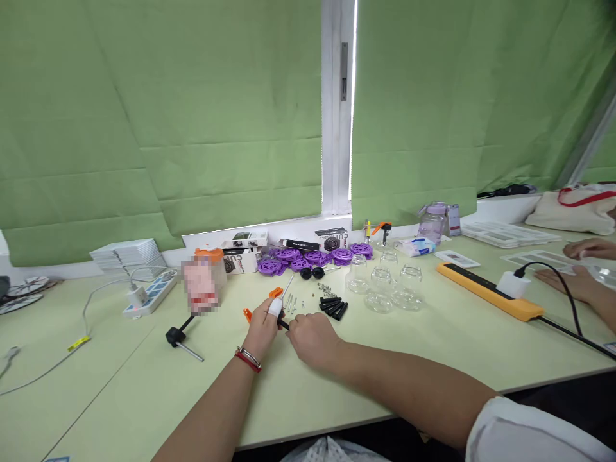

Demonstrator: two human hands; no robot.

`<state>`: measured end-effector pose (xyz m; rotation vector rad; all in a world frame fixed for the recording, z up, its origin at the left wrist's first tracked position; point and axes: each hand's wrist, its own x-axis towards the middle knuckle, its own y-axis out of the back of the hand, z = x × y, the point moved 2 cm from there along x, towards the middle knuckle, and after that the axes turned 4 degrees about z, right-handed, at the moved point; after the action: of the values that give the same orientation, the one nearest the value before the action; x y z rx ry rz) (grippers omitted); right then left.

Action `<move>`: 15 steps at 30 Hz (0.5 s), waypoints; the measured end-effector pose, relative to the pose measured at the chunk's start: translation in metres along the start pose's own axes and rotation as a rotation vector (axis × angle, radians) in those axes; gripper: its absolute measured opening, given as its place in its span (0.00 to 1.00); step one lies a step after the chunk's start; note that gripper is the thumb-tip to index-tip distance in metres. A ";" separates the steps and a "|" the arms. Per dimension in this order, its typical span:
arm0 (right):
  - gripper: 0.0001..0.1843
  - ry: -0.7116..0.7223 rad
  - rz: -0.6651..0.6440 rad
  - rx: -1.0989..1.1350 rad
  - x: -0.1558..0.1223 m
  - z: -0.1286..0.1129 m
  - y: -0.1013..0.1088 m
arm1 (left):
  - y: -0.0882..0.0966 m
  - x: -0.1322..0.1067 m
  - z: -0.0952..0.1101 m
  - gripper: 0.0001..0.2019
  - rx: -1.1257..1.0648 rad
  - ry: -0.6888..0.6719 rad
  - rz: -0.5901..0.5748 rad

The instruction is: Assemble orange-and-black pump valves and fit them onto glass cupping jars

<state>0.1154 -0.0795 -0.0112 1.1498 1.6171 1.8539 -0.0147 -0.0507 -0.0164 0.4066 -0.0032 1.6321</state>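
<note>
My left hand [262, 328] is closed around an orange plastic piece [275, 293] and wears a white finger cot on one fingertip. My right hand [312, 336] sits beside it with fingers curled, pinching a small black part [283, 325] between the two hands. Just beyond lie several small metal pins [290, 303], a spring [326, 289] and a bunch of black pegs [333, 306]. Purple round discs [308, 258] lie further back with two black wheels [312, 273].
Clear glass cups [382, 285] stand right of the parts. A black-handled metal rod [181, 340] lies to the left, near a white power strip [149, 294]. An orange power strip [488, 290] with a black cable runs right, where another person's hands [577, 269] rest. Small boxes line the windowsill.
</note>
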 end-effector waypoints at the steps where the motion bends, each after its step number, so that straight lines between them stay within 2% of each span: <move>1: 0.14 -0.001 0.001 0.011 0.004 0.003 0.002 | 0.001 0.000 0.002 0.13 -0.022 0.003 0.006; 4: 0.14 -0.080 0.053 0.015 0.019 0.024 0.013 | 0.010 0.001 0.004 0.13 -0.016 -0.037 0.120; 7: 0.16 -0.315 0.154 -0.030 0.037 0.061 0.030 | 0.027 0.007 0.000 0.11 0.111 -0.068 0.388; 9: 0.17 -0.488 0.215 -0.043 0.048 0.088 0.039 | 0.040 0.014 -0.007 0.11 0.180 -0.018 0.594; 12: 0.14 -0.699 0.142 0.028 0.059 0.121 0.043 | 0.056 0.023 -0.019 0.12 0.183 0.045 0.761; 15: 0.12 -0.757 0.094 0.065 0.062 0.136 0.037 | 0.067 0.029 -0.029 0.13 0.234 0.141 0.820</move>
<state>0.1960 0.0408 0.0404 1.7056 1.1917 1.1746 -0.0879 -0.0230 -0.0196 0.5027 0.1449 2.4822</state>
